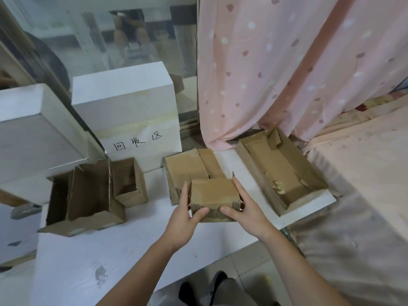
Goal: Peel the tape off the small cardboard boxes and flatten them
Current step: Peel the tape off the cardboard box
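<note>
A small closed cardboard box [213,194] sits in the middle of the white table [106,257]. My left hand [185,217] grips its left side, thumb on the front edge. My right hand [245,208] grips its right side in the same way, fingers along the far right edge. Behind it lies another closed cardboard box [187,166] with tape across its top. To the left are an opened box [88,199] with flaps up and a smaller opened box [129,182]. At the right lies a long shallow opened box [280,168].
A white box with handwritten characters [132,115] stands at the back, another white box [33,138] to its left. A pink dotted curtain [287,62] hangs at the right over a bed [364,195]. A glass door [110,36] is behind. My shoes [209,288] show below the table edge.
</note>
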Action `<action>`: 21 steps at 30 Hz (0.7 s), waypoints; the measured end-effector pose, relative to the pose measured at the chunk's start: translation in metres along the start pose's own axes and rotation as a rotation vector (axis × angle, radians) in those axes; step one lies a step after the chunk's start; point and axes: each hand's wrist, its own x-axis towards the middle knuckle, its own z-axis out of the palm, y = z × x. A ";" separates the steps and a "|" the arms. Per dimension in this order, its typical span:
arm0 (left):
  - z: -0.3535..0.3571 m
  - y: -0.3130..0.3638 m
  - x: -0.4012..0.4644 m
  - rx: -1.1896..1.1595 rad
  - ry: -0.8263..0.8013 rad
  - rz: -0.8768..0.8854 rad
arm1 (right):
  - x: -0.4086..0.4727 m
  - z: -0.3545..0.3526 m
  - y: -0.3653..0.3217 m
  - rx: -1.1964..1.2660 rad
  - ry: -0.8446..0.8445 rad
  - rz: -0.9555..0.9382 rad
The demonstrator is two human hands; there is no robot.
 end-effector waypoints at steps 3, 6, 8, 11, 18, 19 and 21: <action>0.003 0.005 -0.003 -0.033 0.032 0.004 | 0.003 0.002 0.005 0.022 0.032 0.007; 0.006 0.010 -0.005 -0.012 0.034 0.029 | 0.010 0.000 0.006 0.024 0.046 0.031; 0.008 0.014 -0.003 0.064 0.018 0.034 | 0.016 -0.005 0.004 0.033 0.077 0.052; 0.017 0.021 0.002 0.256 0.035 0.034 | 0.026 -0.022 -0.001 0.004 0.100 0.059; 0.027 0.036 0.019 0.283 0.131 -0.016 | 0.036 -0.057 -0.016 -0.129 -0.067 0.005; 0.026 0.038 0.020 0.270 0.138 -0.031 | 0.036 -0.060 -0.018 -0.142 -0.101 -0.011; 0.022 0.041 0.020 0.272 0.143 -0.046 | 0.034 -0.064 -0.021 -0.175 -0.158 -0.038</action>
